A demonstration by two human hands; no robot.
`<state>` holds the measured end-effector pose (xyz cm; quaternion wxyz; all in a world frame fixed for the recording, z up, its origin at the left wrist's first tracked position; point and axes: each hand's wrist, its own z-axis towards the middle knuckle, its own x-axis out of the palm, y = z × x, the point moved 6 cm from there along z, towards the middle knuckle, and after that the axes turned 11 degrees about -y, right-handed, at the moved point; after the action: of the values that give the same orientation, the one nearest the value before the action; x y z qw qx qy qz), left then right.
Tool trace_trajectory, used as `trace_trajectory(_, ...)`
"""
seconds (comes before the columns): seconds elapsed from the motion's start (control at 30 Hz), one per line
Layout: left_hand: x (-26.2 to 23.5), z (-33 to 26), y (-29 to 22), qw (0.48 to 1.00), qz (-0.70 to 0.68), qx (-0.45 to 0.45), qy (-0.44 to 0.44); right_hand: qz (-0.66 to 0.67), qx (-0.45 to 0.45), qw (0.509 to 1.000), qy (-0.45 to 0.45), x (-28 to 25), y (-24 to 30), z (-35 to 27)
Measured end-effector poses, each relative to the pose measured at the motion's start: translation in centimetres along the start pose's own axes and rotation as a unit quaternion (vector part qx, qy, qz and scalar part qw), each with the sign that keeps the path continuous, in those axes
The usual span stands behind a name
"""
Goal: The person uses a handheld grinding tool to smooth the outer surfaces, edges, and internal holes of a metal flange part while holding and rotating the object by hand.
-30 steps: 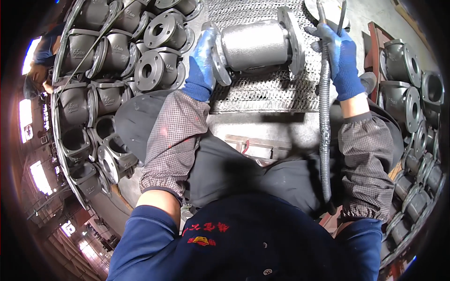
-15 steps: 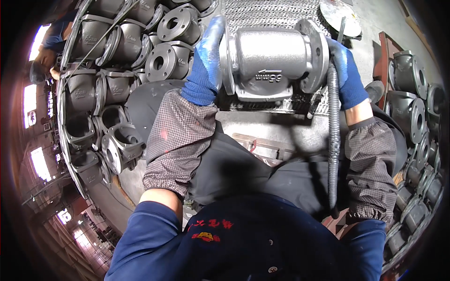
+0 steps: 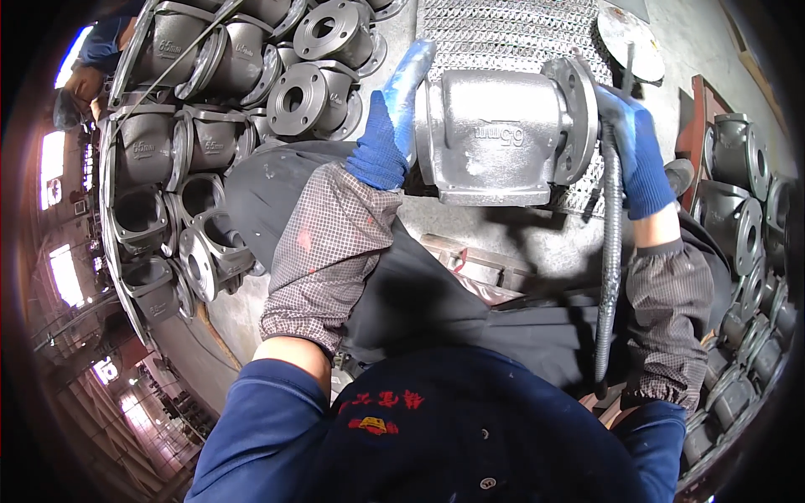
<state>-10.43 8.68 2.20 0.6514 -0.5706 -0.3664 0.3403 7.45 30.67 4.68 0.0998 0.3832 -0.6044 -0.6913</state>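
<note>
My left hand (image 3: pixel 392 134) held the grey flanged valve body (image 3: pixel 503 126) by its left flange (image 3: pixel 425 138), over the near edge of the metal mesh mat (image 3: pixel 495 33). My right hand (image 3: pixel 633 155) hid its fingers behind the right flange (image 3: pixel 579 121), beside the ribbed hose (image 3: pixel 611 251); I couldn't tell their grip. Holding both ends evenly seemed best.

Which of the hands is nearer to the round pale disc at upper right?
Right. The right hand, by the grey casting's right flange, is just below the disc in view; the left hand, at the casting's left end, is farther off.
</note>
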Motion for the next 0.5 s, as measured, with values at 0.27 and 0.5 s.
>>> trace_trajectory(0.27,0.0,1.0,0.5,0.977,-0.110,-0.176,-0.039,-0.111,-0.226,0.964,0.083,0.8,11.4,-7.6)
trace_trajectory(0.5,-1.0,0.1,2.3,0.947,-0.161,-0.239,-0.139,0.193,0.112,0.945,0.240,8.5,6.4,-11.6)
